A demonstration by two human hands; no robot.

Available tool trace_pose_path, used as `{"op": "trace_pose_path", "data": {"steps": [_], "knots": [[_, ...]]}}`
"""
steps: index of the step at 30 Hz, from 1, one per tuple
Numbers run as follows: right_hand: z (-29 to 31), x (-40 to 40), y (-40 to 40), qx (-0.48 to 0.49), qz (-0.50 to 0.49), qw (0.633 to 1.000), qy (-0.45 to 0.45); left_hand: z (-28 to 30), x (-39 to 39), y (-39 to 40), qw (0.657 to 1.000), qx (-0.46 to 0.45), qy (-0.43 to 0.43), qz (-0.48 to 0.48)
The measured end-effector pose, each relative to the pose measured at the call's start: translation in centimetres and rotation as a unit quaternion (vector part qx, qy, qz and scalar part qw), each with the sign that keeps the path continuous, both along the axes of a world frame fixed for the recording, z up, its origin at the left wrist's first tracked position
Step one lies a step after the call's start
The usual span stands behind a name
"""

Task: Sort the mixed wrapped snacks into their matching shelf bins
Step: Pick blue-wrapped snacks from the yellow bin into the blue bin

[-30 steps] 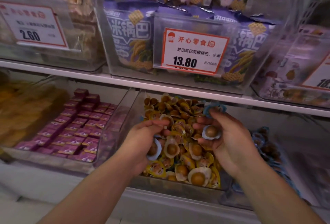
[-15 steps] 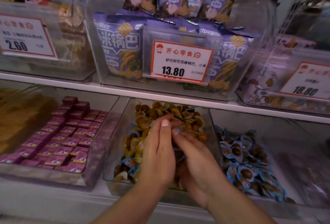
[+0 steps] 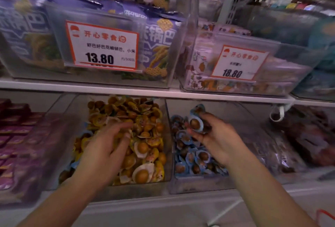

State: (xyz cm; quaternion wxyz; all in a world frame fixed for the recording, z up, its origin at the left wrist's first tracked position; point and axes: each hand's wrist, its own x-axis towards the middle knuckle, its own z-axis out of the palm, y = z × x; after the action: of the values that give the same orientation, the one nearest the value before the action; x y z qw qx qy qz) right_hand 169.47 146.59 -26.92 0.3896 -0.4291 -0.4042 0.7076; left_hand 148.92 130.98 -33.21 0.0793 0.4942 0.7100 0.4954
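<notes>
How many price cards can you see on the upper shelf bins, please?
2: the 13.80 card on the purple-bag bin, the 18.80 card on the bin right of it. Others may lie outside the frame.

upper shelf: clear plastic bin of purple printed snack bags [image 3: 159, 45], white red-bordered price card reading 13.80 [image 3: 102, 45] on its front. second white red-bordered card, 18.80 [image 3: 237, 63], on neighbouring clear bin. white shelf edge [image 3: 145, 91] below both.

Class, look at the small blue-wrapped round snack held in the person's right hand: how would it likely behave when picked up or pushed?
The small blue-wrapped round snack probably feels light, since the right hand holds it with fingertips alone. Its glossy wrapper may be slippery. Its flat edge probably stops it rolling.
</notes>
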Motion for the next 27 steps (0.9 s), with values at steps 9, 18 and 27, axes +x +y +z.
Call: {"op": "trace_pose_path", "data": {"steps": [9,18,27], "knots": [[-3.0,3.2,6.3,0.018,-0.093,0.988,-0.12,-0.4,-0.1,-0.3,0.999,-0.002,0.026,-0.027],[-1.4,-4.1,-1.0,0.368,-0.028,0.916,-0.159,3.0,-5.2,-5.9,0.971,0.086,0.193,0.111],[-3.5,-18.6,-9.3,0.583,0.36,0.633,-0.36,1.6,-9.4,-10.5,0.978,-0.043,0.178,0.099]]}}
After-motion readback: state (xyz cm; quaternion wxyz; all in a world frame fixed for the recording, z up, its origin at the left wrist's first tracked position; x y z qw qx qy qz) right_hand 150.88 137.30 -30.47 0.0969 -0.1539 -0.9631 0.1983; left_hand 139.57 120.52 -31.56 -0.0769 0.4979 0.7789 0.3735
